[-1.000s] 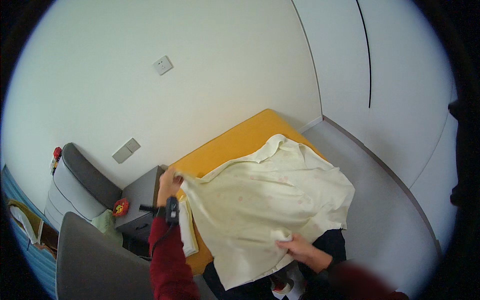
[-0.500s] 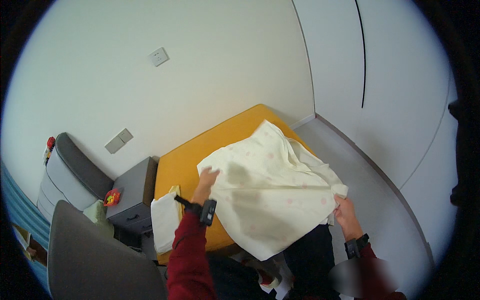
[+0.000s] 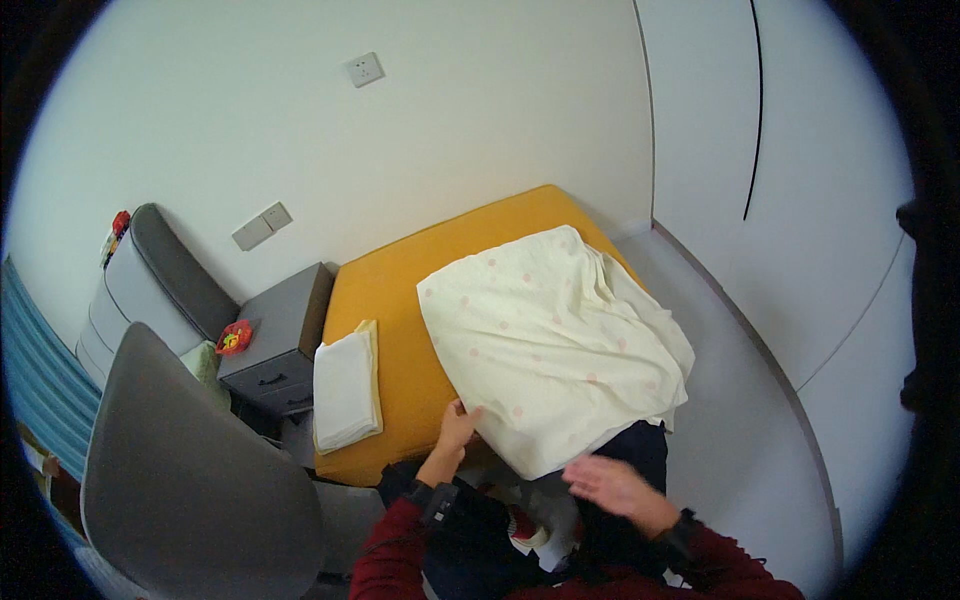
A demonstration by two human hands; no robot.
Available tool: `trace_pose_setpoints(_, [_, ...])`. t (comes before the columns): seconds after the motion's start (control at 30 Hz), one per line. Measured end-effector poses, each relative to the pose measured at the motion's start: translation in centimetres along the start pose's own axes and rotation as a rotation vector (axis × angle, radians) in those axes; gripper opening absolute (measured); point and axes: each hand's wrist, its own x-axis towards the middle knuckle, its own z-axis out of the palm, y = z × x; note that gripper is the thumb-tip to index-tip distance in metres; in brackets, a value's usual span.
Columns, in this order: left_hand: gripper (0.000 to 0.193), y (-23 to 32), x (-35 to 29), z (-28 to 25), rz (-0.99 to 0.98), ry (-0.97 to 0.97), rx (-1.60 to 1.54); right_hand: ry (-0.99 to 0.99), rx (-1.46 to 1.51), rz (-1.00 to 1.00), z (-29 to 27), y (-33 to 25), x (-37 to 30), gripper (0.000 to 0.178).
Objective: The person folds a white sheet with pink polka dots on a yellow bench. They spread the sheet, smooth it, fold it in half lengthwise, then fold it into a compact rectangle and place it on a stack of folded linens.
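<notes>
A cream cloth [image 3: 545, 335] with pale pink spots lies spread across a mustard-yellow padded bench [image 3: 400, 400], its right side gathered in folds and its near edge reaching my dark-trousered leg. At the cloth's near left edge, my left hand [image 3: 458, 430] has its thumb and fingers closed on the hem. My right hand [image 3: 612, 487] is slightly blurred beside the cloth's near corner, palm flat and fingers stretched out, holding nothing. To the left on the bench rests a folded stack of white and yellow cloth [image 3: 345, 390].
A grey chair [image 3: 190, 470] stands close on my left. Beyond it is a grey nightstand [image 3: 280, 320] with a small red basket [image 3: 235, 338] on top. A white wall lies behind the bench, and white cabinet doors [image 3: 800, 200] rise on the right.
The cloth has come down flatter on the bench. My right hand has let go of its right corner and moved left; my left hand has moved nearer, down the left edge.
</notes>
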Motion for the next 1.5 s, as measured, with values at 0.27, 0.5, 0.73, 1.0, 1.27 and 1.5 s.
trace_pose_setpoints(0.27, [0.025,-1.5,-4.8,3.3,0.017,-0.170,-0.419,0.251,0.269,0.163,3.5,6.1,5.9,0.068])
trace_pose_setpoints(0.5, [0.030,-0.1,-12.1,5.1,-0.016,-0.269,-0.260,-0.193,0.175,-0.096,3.9,2.7,1.9,0.050])
trace_pose_setpoints(0.73, [0.029,1.3,-9.2,4.1,0.561,-0.352,0.148,-0.019,-0.246,-0.613,1.7,-5.2,-10.5,0.066])
trace_pose_setpoints(1.0, [0.035,1.0,4.4,0.9,0.464,0.029,0.691,0.269,-0.324,-0.863,-1.5,-9.2,-16.3,0.050])
trace_pose_setpoints(1.27, [0.030,1.0,4.1,2.6,0.625,0.151,0.733,0.325,-0.150,-0.856,-2.5,-9.0,-16.5,0.042])
trace_pose_setpoints(1.5, [0.030,12.0,2.3,-2.9,0.772,0.187,0.206,0.336,-0.672,-1.170,1.0,-18.2,-18.1,0.037])
